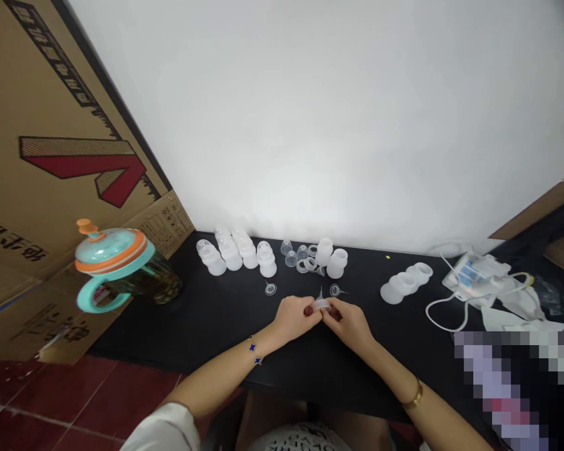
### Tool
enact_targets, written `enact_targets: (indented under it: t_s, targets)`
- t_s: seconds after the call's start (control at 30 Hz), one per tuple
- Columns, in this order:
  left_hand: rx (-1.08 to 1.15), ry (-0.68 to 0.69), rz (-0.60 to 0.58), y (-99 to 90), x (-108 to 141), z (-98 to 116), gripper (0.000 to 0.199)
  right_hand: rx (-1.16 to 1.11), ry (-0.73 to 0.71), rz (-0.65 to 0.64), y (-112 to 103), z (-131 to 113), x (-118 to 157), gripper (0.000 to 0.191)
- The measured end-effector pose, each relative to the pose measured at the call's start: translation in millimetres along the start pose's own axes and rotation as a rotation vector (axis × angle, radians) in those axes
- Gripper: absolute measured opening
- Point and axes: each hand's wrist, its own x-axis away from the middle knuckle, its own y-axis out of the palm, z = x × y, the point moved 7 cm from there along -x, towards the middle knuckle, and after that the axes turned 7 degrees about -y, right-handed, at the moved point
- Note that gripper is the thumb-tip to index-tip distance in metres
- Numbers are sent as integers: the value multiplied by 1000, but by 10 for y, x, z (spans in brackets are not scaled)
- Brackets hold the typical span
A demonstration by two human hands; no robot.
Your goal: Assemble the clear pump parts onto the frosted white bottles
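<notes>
My left hand (296, 317) and my right hand (350, 321) meet above the black table, fingertips pinching a small translucent bottle nipple (321, 303) from both sides. Its thin tip points up, and a whitish ring seems to surround its base; the fingers partly hide it. Just beyond lie a loose clear nipple (337, 290) on the right and another loose nipple (271, 288) on the left. Clear domed caps (302, 252) and collar rings (303, 265) are grouped farther back, beside two white bottles (337, 264) with uncovered necks.
Several capped bottles (232, 255) stand at the back left. Three uncapped bottles (407, 283) are grouped to the right. A teal-lidded jug (122, 263) stands by a cardboard box (66, 125). White cables and a bag (486, 282) lie at the right, near a pixelated patch.
</notes>
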Motion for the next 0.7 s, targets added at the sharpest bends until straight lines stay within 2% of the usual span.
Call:
enact_targets:
  t_s: [0.47, 0.7]
  targets:
    - [77, -45, -21, -16, -11, -11, 23, -45, 16, 0, -1, 36, 15, 23]
    - [124, -34, 18, -54, -18, -18, 17, -84, 15, 0, -54, -14, 0, 28]
